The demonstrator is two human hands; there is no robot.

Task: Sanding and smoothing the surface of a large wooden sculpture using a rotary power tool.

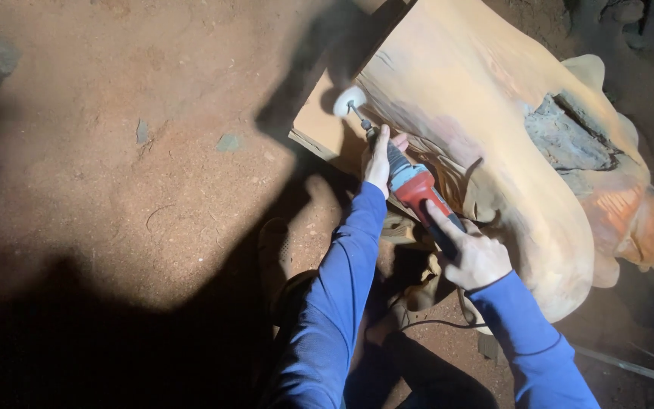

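Note:
A large pale wooden carving (486,121) lies slanted across the upper right. I hold a red and black power grinder (416,189) with both hands. My left hand (379,157) grips its front neck, near the shaft. My right hand (474,254) wraps the black rear handle, index finger stretched along the body. The tool's round white buffing head (348,101) touches the carving's lower left edge. Both my sleeves are blue.
Reddish dirt ground (130,174) with small stones fills the left, partly in dark shadow. The tool's black cord (437,324) runs across the ground below the carving. A rough grey hollow (565,140) marks the wood's right side. My shoe (274,242) rests near the carving.

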